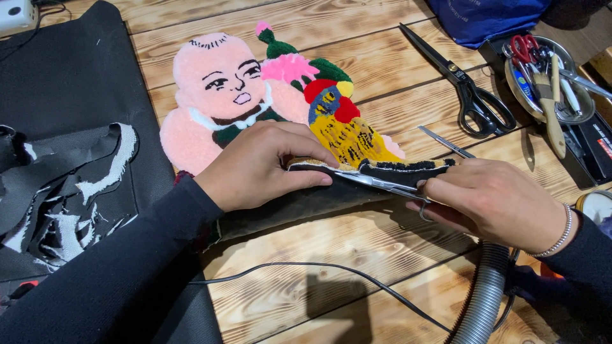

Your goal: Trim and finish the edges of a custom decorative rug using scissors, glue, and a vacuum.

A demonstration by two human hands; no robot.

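- Hose (486, 293), grey and ribbed, at the near right edge; thin black cable (331, 271) crosses the wooden table (357, 236) in front of both forearms.
- Left hand (264, 165): palm down on the folded lower edge of the tufted rug (274, 95), fingers pressed together and flat, thumb tucked under the edge.
- Right hand (488, 197): fingers curled shut around the handles of small scissors (382, 183); blades lie along the rug's black border, tips pointing toward the left hand. Beaded bracelet on the wrist.
- Rug lies mid-table, pile up: pink figure with an outlined face, beside it a yellow, red and blue parrot shape.
- Left: black backing cloth (70, 89) with cut black-and-white scraps (64, 191) on top.
- Right edge: dark flat box (596, 153) with a red-and-white label, partly under a round metal dish (577, 105).
- Dish holds a wooden-handled brush (549, 105), red-handled scissors, other small tools not legible.
- Farther: large black shears (468, 89) lying open-handled on wood; blue bag (484, 19) at top edge.
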